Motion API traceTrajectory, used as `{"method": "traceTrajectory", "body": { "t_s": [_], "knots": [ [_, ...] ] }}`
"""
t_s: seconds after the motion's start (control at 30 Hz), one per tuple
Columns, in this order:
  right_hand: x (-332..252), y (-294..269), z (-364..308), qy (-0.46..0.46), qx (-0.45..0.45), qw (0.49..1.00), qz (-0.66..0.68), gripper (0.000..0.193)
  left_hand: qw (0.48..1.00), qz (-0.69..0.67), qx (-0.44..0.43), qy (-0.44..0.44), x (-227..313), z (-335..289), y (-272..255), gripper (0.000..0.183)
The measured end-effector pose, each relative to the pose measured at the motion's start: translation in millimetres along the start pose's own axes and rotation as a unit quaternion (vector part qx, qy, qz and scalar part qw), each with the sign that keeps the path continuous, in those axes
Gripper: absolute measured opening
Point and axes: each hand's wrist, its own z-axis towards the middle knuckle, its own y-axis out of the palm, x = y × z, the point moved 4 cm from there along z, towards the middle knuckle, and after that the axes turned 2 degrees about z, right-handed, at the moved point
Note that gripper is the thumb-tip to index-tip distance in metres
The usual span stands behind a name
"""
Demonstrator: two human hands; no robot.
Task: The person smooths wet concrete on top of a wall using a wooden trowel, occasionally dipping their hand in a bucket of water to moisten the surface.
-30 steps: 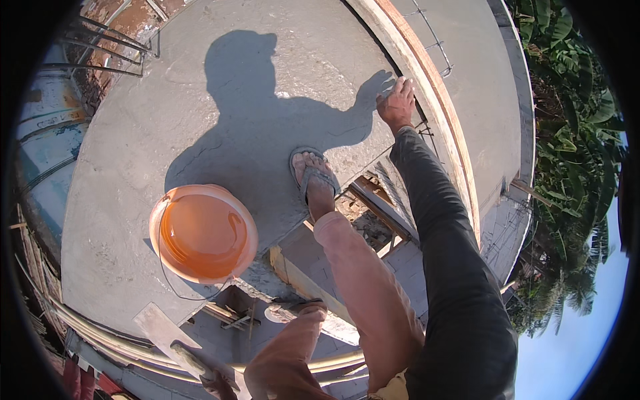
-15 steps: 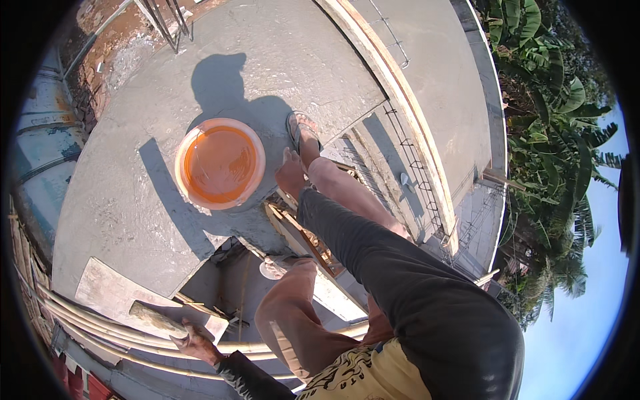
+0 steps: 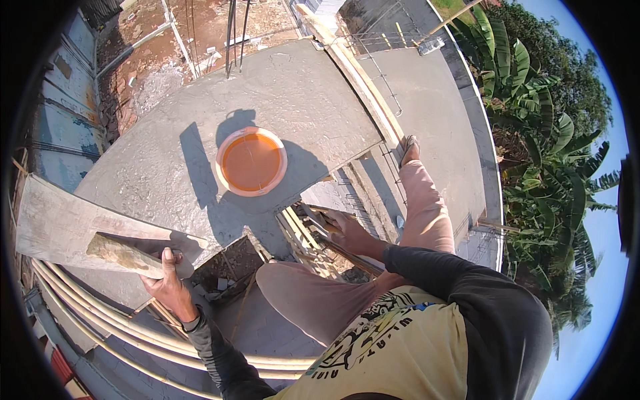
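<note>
My left hand (image 3: 170, 287) is closed at the near end of a rough wooden handle (image 3: 120, 253) fixed on a long, flat pale board (image 3: 80, 217). This handled board is tilted up over the left edge of the wet grey concrete slab (image 3: 153, 153). My right hand (image 3: 353, 237) hangs low beside the slab's near right corner, fingers curled. Something thin and greyish shows at its fingertips, but I cannot make out what it is. A round orange basin (image 3: 252, 162) of murky orange-brown liquid stands on the slab, ahead of both hands.
My sandalled right foot (image 3: 410, 150) is on a long timber edge board (image 3: 360, 73). Rebar cages run beside it. Below the slab's near edge are gaps with loose wooden sticks (image 3: 300, 233) and bamboo poles (image 3: 113, 310). Rebar rods (image 3: 233, 33) stand upright at the far edge.
My left hand has raised the handled board off the slab's edge toward me. My right hand has moved right, away from my right foot, which has stepped onto the timber. My view has shifted back.
</note>
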Motion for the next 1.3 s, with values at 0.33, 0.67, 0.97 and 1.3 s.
{"method": "traceTrajectory", "body": {
  "t_s": [0.33,0.67,0.97,1.3],
  "knots": [
    [-71,-74,117,-0.199,0.042,0.976,-0.073,0.092,0.933,-0.238,-0.152,-0.221,-53,-98,327,0.043],
    [217,-114,283,-0.011,0.318,0.948,-0.003,0.065,0.958,0.208,-0.187,0.056,-157,-96,391,0.031],
    [331,-91,388,0.036,0.322,0.941,-0.097,0.063,0.88,0.467,-0.083,-0.014,-354,19,327,0.043],
    [358,-109,394,0.163,0.239,0.909,-0.3,0.083,0.808,0.499,0.077,0.303,-196,-20,330,0.052]
  ]
}}
